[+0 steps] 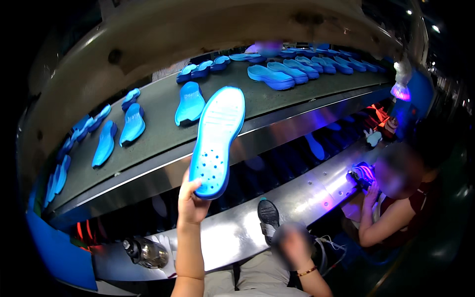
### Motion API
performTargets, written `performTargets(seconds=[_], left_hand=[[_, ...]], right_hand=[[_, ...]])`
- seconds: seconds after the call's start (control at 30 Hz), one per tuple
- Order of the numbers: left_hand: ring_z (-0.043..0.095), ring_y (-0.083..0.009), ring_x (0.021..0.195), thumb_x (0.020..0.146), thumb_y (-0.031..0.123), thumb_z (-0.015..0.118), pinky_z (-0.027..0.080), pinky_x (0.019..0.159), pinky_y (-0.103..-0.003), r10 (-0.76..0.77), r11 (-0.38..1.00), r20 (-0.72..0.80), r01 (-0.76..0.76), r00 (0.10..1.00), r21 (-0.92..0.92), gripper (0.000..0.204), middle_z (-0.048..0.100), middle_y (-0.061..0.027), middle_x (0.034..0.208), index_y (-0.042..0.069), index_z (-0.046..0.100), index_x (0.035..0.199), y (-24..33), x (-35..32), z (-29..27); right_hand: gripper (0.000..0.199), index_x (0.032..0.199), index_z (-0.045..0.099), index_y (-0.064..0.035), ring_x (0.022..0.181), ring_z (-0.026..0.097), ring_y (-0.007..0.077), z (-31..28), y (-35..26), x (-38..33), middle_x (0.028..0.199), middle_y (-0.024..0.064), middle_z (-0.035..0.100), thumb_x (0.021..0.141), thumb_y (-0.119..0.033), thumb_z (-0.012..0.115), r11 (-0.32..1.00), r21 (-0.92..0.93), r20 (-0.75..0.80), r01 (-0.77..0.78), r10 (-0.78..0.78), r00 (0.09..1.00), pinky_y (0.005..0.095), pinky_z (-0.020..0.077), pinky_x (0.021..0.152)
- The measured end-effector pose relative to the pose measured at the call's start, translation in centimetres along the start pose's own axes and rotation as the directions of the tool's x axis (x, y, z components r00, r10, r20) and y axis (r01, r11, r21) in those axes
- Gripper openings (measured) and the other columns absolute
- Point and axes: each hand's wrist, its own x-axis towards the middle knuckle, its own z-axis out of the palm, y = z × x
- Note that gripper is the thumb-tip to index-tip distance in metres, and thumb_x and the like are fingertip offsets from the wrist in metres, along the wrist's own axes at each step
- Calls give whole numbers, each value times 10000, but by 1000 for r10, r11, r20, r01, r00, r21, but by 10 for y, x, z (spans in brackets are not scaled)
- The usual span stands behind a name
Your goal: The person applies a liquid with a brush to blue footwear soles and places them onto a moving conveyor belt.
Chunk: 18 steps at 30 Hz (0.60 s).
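My left hand [194, 199] grips a bright blue shoe sole [217, 141] by its lower end, the thumb over its face. The sole is held upright in front of the conveyor belt, with small round holes in its lower part and ridges higher up. My right hand [292, 247] is low, over my lap, beside a dark shoe [268, 215] at the metal ledge [232, 242]. A blurred patch covers part of that hand, so its fingers and whether it touches the shoe cannot be made out. A beaded bracelet circles the right wrist.
Blue soles [132, 123] lie in rows on the dark belt [163, 104]. Beneath it, a lower shelf holds dark shoes. A bottle [147, 252] stands on the ledge at left. At right, a co-worker [396, 213] handles a shoe [361, 175] under purple light. A lamp [402, 84] hangs nearby.
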Motion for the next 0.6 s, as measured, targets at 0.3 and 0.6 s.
performTargets(seconds=[0.3, 0.6], left_hand=[[420, -455, 1107, 637, 672, 539, 360, 913, -536, -491, 672, 500, 675, 713, -304, 1047, 383, -298, 1232, -25, 177, 1331, -51, -127, -119], [318, -364, 1222, 697, 784, 241, 225, 1019, -488, -623, 689, 264, 676, 736, -261, 994, 292, -229, 1337, 47, 182, 1361, -73, -117, -104]], right_hand=[[221, 1027, 535, 1, 706, 593, 176, -17, 12, 8, 914, 98, 595, 863, -138, 482, 988, -150, 68, 35, -25, 997, 252, 461, 612], [270, 1046, 542, 33, 921, 572, 219, 54, -37, 1, 1096, 201, 540, 829, -128, 558, 947, -259, 529, 189, -24, 848, 283, 484, 728]])
